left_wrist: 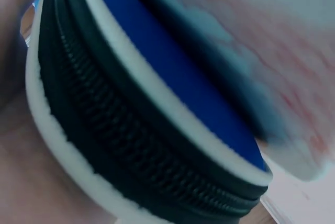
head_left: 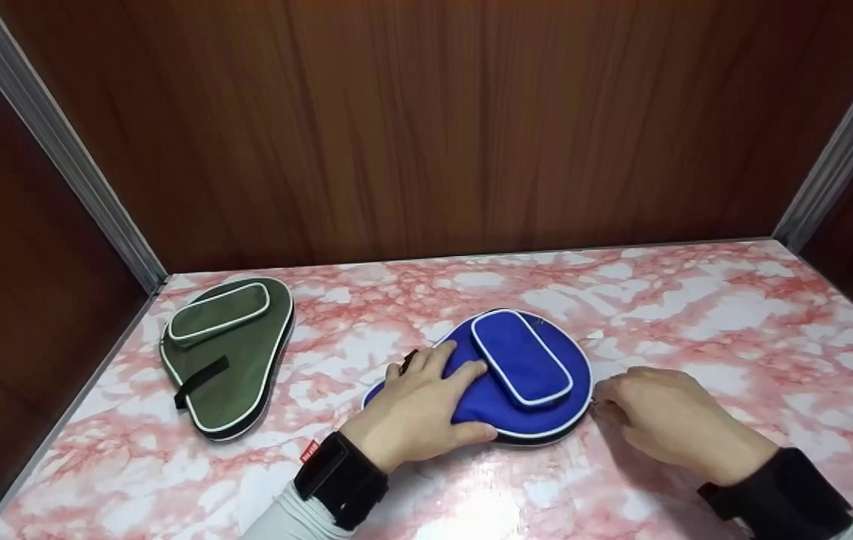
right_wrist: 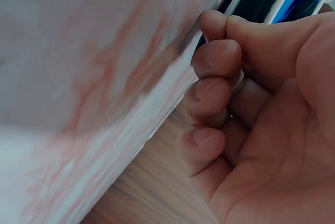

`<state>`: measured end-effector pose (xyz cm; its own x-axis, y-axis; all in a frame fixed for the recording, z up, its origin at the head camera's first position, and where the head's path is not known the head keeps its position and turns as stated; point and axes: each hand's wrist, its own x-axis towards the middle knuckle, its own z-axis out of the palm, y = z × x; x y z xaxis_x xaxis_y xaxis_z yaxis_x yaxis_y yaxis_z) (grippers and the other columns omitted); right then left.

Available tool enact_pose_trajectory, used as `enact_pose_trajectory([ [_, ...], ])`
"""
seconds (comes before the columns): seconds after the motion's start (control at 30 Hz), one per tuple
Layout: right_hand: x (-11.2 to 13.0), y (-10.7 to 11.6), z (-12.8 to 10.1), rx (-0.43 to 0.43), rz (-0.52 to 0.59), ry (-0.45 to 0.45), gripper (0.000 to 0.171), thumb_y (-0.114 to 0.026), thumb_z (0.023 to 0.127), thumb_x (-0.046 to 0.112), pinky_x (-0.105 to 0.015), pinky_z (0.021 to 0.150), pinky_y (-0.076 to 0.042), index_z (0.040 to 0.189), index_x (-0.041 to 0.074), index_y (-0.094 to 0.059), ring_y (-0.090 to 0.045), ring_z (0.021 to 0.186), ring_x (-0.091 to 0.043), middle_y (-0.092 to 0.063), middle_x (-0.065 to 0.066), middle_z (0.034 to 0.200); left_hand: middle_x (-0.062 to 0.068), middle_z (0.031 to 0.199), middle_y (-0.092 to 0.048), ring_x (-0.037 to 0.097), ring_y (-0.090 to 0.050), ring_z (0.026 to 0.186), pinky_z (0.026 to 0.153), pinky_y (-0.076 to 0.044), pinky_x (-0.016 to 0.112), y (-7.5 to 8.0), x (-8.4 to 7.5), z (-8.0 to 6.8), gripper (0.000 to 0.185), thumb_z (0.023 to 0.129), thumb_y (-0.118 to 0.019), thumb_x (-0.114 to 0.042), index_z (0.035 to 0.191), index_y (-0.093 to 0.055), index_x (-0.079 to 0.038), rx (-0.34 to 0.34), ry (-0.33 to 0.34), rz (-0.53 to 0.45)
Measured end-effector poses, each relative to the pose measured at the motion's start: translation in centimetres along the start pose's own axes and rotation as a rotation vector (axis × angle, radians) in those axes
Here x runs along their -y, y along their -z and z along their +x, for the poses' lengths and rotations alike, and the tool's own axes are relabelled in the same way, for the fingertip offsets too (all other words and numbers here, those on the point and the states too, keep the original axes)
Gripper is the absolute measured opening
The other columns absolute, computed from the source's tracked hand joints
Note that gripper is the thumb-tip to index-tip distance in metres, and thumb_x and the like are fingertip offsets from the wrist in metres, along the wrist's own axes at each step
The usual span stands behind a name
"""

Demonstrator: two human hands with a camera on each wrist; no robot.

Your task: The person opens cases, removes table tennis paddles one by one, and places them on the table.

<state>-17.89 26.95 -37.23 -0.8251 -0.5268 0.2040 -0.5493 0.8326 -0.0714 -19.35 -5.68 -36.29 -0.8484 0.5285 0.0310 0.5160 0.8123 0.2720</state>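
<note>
A blue table tennis paddle case (head_left: 464,412) with white piping and a raised rectangular pocket (head_left: 522,358) lies on the table. My left hand (head_left: 422,409) rests across its narrower end, fingers spread and thumb along the near edge. The case's dark zipper (left_wrist: 131,135) runs along its side in the left wrist view, teeth meshed there. At the rounded right edge, my right hand (head_left: 659,416) pinches the zipper pull between thumb and forefinger, the other fingers curled in. Its fingertips (right_wrist: 215,56) mostly hide the pull in the right wrist view.
A green paddle case (head_left: 238,375) with white piping, a pocket and a black strap (head_left: 202,381) lies at the left of the marbled red-and-white table (head_left: 366,300). A brown wood-grain panel (head_left: 426,135) rises behind, with more panels at both sides.
</note>
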Motion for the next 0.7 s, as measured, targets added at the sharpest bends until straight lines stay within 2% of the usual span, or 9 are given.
enact_pose_trajectory([
  [0.3, 0.2, -0.6, 0.5, -0.042, 0.007, -0.045, 0.029, -0.086, 0.097, 0.024, -0.045, 0.064, -0.053, 0.077, 0.031, -0.066, -0.065, 0.07, -0.012, -0.057, 0.018, 0.07, 0.01, 0.182, -0.022, 0.044, -0.031, 0.16, 0.116, -0.031, 0.078, -0.1, -0.4, 0.1, 0.08, 0.098, -0.074, -0.065, 0.166, -0.051, -0.029, -0.005, 0.034, -0.057],
  [0.4, 0.1, -0.8, 0.7, -0.055, 0.008, -0.062, 0.029, -0.086, 0.097, 0.025, -0.045, 0.063, -0.052, 0.076, 0.031, -0.066, -0.065, 0.069, -0.012, -0.058, 0.018, 0.069, 0.007, 0.181, -0.025, 0.045, -0.03, 0.161, 0.116, -0.03, 0.08, 0.2, -0.2, 0.2, 0.079, 0.099, -0.074, -0.061, 0.167, -0.049, -0.029, 0.014, 0.014, -0.069],
  [0.53, 0.0, -0.8, 1.4, -0.043, 0.012, -0.075, 0.03, -0.084, 0.097, 0.021, -0.046, 0.063, -0.051, 0.075, 0.029, -0.066, -0.064, 0.069, -0.013, -0.057, 0.017, 0.068, 0.001, 0.179, -0.032, 0.044, -0.029, 0.162, 0.118, -0.029, 0.077, 0.7, 0.5, 0.1, 0.071, 0.099, -0.074, -0.051, 0.165, -0.051, -0.035, 0.055, -0.025, -0.089],
  [0.7, -0.3, -0.4, 2.9, 0.035, 0.02, -0.129, 0.023, -0.079, 0.098, 0.017, -0.051, 0.066, -0.054, 0.078, 0.023, -0.069, -0.064, 0.069, -0.018, -0.062, 0.01, 0.071, -0.001, 0.177, -0.038, 0.041, -0.037, 0.158, 0.114, -0.04, 0.071, 0.6, 0.9, 0.2, 0.064, 0.099, -0.073, -0.056, 0.159, -0.058, -0.041, 0.015, -0.047, -0.044],
])
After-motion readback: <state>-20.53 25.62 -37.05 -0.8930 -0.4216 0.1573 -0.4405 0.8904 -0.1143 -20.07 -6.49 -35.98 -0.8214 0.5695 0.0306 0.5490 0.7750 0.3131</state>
